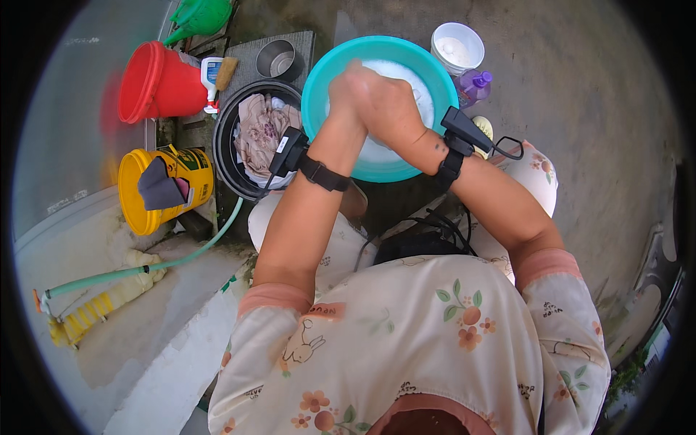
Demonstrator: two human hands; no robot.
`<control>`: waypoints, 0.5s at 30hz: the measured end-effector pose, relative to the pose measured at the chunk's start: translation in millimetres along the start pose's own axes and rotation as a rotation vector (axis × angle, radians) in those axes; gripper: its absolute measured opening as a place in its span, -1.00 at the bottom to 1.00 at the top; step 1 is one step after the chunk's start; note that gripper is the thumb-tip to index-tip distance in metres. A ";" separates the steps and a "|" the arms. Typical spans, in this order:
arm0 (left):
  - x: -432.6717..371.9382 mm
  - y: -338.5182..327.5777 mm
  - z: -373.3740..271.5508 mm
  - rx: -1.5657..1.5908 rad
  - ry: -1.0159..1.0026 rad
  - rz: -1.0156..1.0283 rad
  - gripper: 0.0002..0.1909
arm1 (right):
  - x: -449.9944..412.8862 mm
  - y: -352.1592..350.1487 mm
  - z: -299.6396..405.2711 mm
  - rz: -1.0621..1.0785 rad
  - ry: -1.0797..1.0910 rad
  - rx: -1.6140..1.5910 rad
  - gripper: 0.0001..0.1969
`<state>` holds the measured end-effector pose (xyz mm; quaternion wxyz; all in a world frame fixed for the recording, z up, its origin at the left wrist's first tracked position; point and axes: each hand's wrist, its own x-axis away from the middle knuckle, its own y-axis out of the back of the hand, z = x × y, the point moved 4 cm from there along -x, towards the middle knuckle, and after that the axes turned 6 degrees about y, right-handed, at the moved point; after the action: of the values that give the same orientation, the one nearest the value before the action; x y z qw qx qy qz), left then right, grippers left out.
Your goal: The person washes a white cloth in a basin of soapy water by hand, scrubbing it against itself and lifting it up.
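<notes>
Over a turquoise plastic basin (447, 81) of white suds, my left hand (346, 89) and my right hand (389, 103) are pressed together, blurred. Their fingers are mostly hidden, and whether anything lies between them cannot be told. Each wrist wears a black strap with a small device. Left of the basin, a black tub (222, 130) holds crumpled beige and white cloth (261, 128). To the right stand a white tub of white powder (459, 46) and a purple bottle (473, 88).
At the left are a red bucket (168, 81), a spray bottle (211, 81), a brush (225, 73), a yellow bucket (201, 174) with a grey cloth (160, 185), and a green hose (201, 247). A metal pot (277, 58) and green watering can (201, 16) stand beyond.
</notes>
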<state>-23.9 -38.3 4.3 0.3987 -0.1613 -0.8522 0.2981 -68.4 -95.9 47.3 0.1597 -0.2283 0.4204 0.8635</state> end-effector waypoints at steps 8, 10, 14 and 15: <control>-57.5 55.7 1.2 -0.950 -0.409 -0.054 -0.66 | 1.0 -3.1 10.6 -0.176 0.090 -0.065 -0.68; -43.4 32.8 -2.4 -0.869 -0.392 -0.108 -0.66 | -6.0 -0.9 -19.8 -0.115 0.034 -0.031 -0.68; -16.7 11.6 -3.5 -0.293 -0.120 -0.296 -0.62 | -10.1 -3.4 -26.8 -0.029 -0.237 -0.037 -0.69; -15.7 15.8 -20.9 -0.703 -0.319 -0.234 -0.65 | -5.5 -3.7 -1.5 -0.120 -0.088 -0.066 -0.67</control>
<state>2.8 -26.2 -4.4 0.2134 -0.1414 -0.9659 -0.0379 -61.6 -95.3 47.0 0.2217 -0.2200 0.3698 0.8750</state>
